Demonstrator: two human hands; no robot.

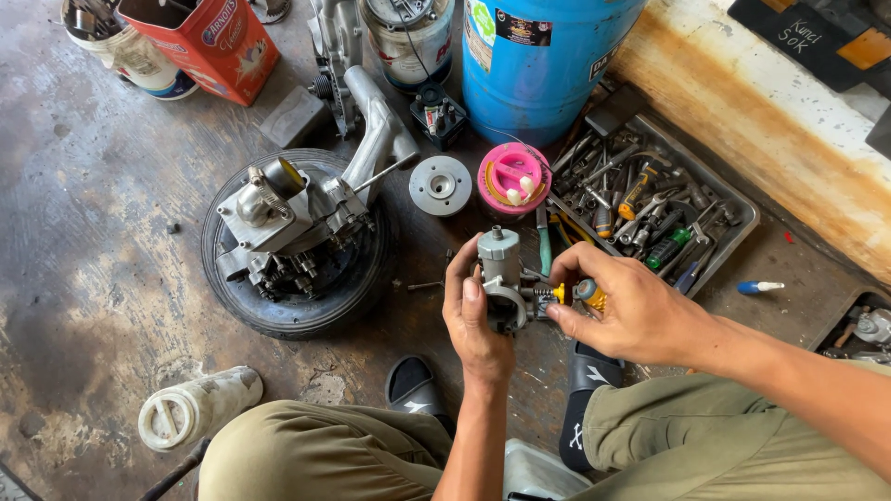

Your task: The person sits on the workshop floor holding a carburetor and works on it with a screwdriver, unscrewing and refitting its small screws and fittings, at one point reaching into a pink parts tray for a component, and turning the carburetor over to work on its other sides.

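While I crouch over the stained floor (102, 278), my left hand (475, 320) wraps shut around a small grey carburetor (501, 274), thumb up its near side, holding it upright just above the floor between my knees. My right hand (626, 311) pinches a short yellow-handled screwdriver (580, 294), its tip set sideways against the carburetor body.

Packages first: a red rectangular tin (209, 42) with a white label patch stands tilted at the top left, touching a white bucket (130, 56) full of metal pieces. A tall blue drum (543, 56) rises at the top centre with dark and pale stickers near its rim, and a grey can (408, 42) stands just beside it. Below the drum lies a round pink tub (513, 178) next to a grey metal disc (441, 186). A white plastic bottle (200, 405) lies on its side near my left knee.

For room: an engine block (297, 209) rests on a small black tyre (297, 306) to the left of my hands, close by. A metal tray (738, 223) crowded with tools sits to the right, its near corner just beyond my right hand. A rusty pale ledge (742, 121) runs diagonally behind the tray. The widest bare floor is at the far left.
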